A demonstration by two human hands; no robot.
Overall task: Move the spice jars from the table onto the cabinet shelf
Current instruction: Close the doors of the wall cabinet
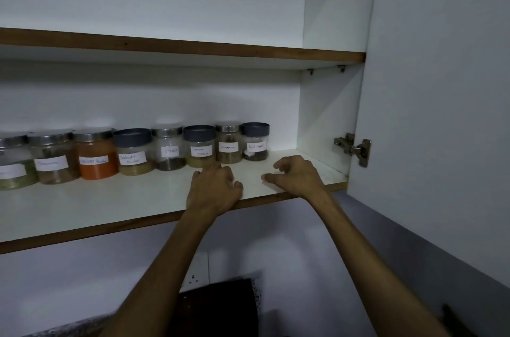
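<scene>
Here both hands hang over the shelf's (138,204) front edge holding nothing, fingers loosely curled: the left hand (214,187) just before the garam masala jar (200,146), the right hand (296,175) nearer the black pepper jar (255,142), row upright behind.

Single head-worn view, close in, tilted slightly upward into the open white cabinet with brown-edged shelf (138,229), arms reaching forward.

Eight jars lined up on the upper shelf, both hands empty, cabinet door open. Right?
Wrong shelf. The head view shows the jars on the lower shelf; the upper shelf shows none. Left hand and right hand hold nothing, and the cabinet door is open.
</scene>
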